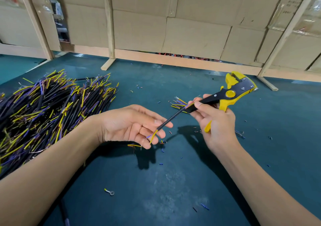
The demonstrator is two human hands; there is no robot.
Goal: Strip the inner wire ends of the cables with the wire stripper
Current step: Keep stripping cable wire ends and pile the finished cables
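Note:
My left hand (133, 125) pinches a short black cable (171, 118) near its lower end, where yellow and purple inner wires stick out. The cable slants up to the right toward my right hand (215, 121). That hand grips the yellow and black wire stripper (231, 91) by its handles, and its fingertips touch the cable's upper end. The stripper's jaws point up and to the right, away from the cable. Both hands hover above the dark teal table (173, 182).
A big pile of black cables (48, 107) with yellow and purple wire ends lies at the left. A small bunch of cables (178, 104) lies behind my right hand. Insulation bits and a ring terminal (109, 192) litter the table. Cardboard panels on wooden frames (173, 25) close off the back.

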